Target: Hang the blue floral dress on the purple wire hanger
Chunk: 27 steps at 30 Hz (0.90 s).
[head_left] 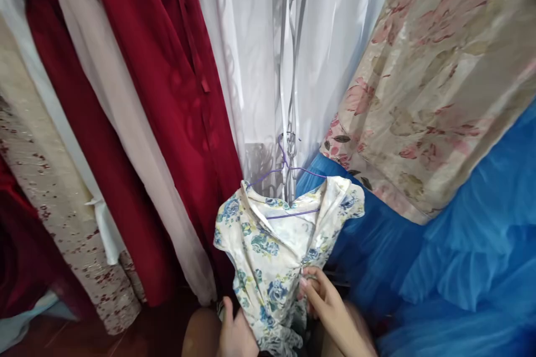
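A small cream dress with blue flowers (272, 251) hangs on a purple wire hanger (288, 170) in front of me, low in the view. My right hand (322, 298) pinches the dress front near its closure, fingers closed on the cloth. My left hand (234, 334) grips the dress's lower left side, thumb up; its other fingers are hidden behind the fabric.
Hanging garments surround the dress: dark red gowns (167, 95), a pale pink one (104, 78), a beige sequinned one (37, 178), white sheer fabric (259, 56), a floral beige dress (439, 78) and blue tulle (460, 245). A dark wooden floor (62, 334) shows at the lower left.
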Each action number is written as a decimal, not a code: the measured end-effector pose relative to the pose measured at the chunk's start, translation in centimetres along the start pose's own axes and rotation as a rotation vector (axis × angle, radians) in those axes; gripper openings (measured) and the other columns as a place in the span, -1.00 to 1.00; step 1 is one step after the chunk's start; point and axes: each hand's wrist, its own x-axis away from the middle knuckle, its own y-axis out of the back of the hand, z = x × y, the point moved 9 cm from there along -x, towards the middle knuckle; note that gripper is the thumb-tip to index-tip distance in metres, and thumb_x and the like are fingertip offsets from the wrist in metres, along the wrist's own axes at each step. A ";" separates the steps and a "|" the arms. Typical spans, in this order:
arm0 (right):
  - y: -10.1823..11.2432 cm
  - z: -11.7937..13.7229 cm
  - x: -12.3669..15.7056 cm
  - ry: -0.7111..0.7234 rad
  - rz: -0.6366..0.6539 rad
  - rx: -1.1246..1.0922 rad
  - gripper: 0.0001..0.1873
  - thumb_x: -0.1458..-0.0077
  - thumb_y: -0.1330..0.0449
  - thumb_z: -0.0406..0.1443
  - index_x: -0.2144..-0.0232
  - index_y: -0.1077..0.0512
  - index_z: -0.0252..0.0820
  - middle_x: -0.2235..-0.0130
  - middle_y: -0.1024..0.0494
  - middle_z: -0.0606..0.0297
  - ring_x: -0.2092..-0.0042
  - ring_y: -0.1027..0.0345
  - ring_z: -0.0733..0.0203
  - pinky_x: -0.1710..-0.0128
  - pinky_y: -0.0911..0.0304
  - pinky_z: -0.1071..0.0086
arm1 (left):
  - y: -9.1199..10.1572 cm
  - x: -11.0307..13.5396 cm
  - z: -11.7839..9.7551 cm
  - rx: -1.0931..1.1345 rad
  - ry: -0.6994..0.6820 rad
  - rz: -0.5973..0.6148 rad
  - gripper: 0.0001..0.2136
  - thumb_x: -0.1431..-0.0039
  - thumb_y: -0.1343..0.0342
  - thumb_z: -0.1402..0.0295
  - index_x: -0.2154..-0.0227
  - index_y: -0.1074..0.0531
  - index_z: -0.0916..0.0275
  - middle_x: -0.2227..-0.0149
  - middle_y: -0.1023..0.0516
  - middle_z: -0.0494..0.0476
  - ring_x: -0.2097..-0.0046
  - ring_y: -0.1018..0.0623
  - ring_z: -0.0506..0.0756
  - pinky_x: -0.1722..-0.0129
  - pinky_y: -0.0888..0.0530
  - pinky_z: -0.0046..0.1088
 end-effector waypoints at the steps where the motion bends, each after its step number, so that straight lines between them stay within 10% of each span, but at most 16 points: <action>1: -1.3 0.4 -0.5 0.040 0.005 -0.002 -0.55 -0.09 -0.25 0.10 0.30 -0.38 -0.15 0.55 -0.45 0.39 0.57 -0.21 0.29 0.58 -0.04 0.47 | 0.8 0.2 0.5 -0.020 -0.004 -0.027 -0.21 0.20 -0.18 -0.31 -0.08 -0.51 0.01 -0.08 -0.55 0.24 -0.28 -0.33 0.43 -0.22 -0.29 0.09; 5: -4.0 0.9 -1.9 0.074 -0.053 -0.014 -0.49 -0.15 -0.11 0.17 0.47 -0.29 -0.13 0.69 -0.27 0.47 0.65 -0.02 0.33 0.61 0.05 0.44 | 2.2 0.7 0.1 -0.209 -0.112 -0.161 -0.52 0.20 -0.42 0.04 0.17 -0.61 0.12 0.06 -0.64 0.23 -0.17 -0.46 0.41 -0.23 -0.34 -0.08; 10: -1.2 0.2 -2.3 0.101 -0.241 0.192 -0.43 -0.10 -0.16 0.15 0.63 -0.15 -0.11 0.65 -0.15 0.47 0.57 -0.02 0.30 0.54 0.03 0.40 | 0.4 1.4 -1.7 -0.250 -0.147 -0.162 -0.48 0.22 -0.45 0.13 0.16 -0.59 0.29 0.09 -0.64 0.32 -0.12 -0.51 0.43 -0.21 -0.34 0.00; 17: -1.7 0.4 -2.6 0.174 -0.105 0.227 -0.61 -0.24 -0.05 -0.03 0.53 -0.19 -0.12 0.56 -0.17 0.46 0.49 -0.07 0.27 0.48 -0.02 0.41 | -3.4 2.3 0.4 -0.047 -0.081 -0.139 -0.49 0.18 -0.43 0.31 0.07 -0.57 0.23 0.03 -0.63 0.27 -0.16 -0.49 0.38 -0.26 -0.30 -0.04; 27: -1.5 0.7 -2.1 0.180 -0.034 0.218 -0.69 -0.25 -0.08 -0.07 0.43 -0.21 -0.11 0.58 -0.13 0.52 0.54 -0.01 0.31 0.53 0.06 0.43 | -3.6 2.0 2.1 -0.008 -0.033 -0.137 -0.52 0.08 -0.37 0.35 0.02 -0.55 0.20 0.04 -0.64 0.22 -0.12 -0.53 0.34 -0.20 -0.40 -0.07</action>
